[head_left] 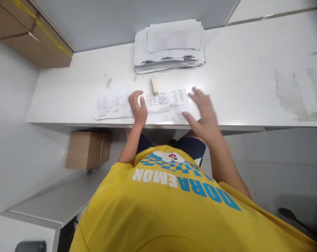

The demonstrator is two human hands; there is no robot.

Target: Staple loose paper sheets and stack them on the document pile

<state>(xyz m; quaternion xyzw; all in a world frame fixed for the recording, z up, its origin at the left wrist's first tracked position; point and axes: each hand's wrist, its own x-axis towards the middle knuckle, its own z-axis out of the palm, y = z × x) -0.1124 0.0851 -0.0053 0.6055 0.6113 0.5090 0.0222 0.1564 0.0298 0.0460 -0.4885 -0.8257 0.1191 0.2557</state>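
Observation:
Printed papers lie flat along the front of a white desk. My left hand (138,106) rests on them with its fingers loosely curled and the thumb apart, holding nothing. To its left spreads one printed sheet (112,103). On its right is another sheet (166,101) that bears an oval stamp. My right hand (202,112) is slightly blurred, fingers spread, just off that sheet's right end. Between the hands, at the sheet's far edge, sits a small pale rectangular block (154,85); whether it is wood or a stamp I cannot tell.
A thick stack of papers (171,43) stands at the back of the white desk (239,77). A cardboard box (35,38) occupies the far left corner, and another box (79,150) is under the desk. Peeled patches (300,94) mark the desk's right side.

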